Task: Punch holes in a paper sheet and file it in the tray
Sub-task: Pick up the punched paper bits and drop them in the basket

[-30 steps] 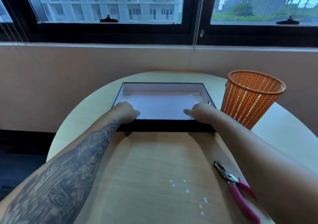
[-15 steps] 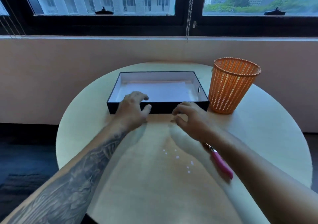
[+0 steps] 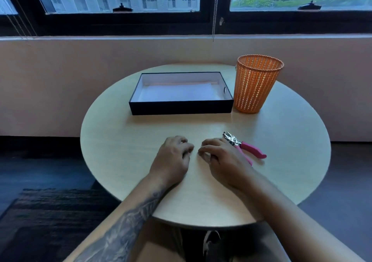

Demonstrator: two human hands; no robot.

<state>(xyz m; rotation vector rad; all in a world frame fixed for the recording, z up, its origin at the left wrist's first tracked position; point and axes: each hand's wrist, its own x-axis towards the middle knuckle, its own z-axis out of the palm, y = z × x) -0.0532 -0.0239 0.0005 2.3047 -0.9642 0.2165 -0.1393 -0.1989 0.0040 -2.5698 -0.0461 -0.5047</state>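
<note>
A black tray (image 3: 181, 107) with a white inside stands at the far side of the round table. A white paper sheet (image 3: 177, 93) lies flat in it. A hole punch (image 3: 244, 146) with pink handles and a metal head lies on the table right of my right hand. My left hand (image 3: 172, 159) and my right hand (image 3: 221, 160) rest side by side on the table's middle, fingers curled down onto the surface, holding nothing I can see. The small paper dots are hidden under my hands.
An orange mesh basket (image 3: 256, 84) stands upright right of the tray, nearly touching it. The round wooden table (image 3: 120, 140) sits before a low wall and windows. A dark rug (image 3: 46, 217) lies on the floor at left.
Both hands let go of the tray's near edge and drew back to the table's middle. The view pulled back, so the tray and basket look farther away.
</note>
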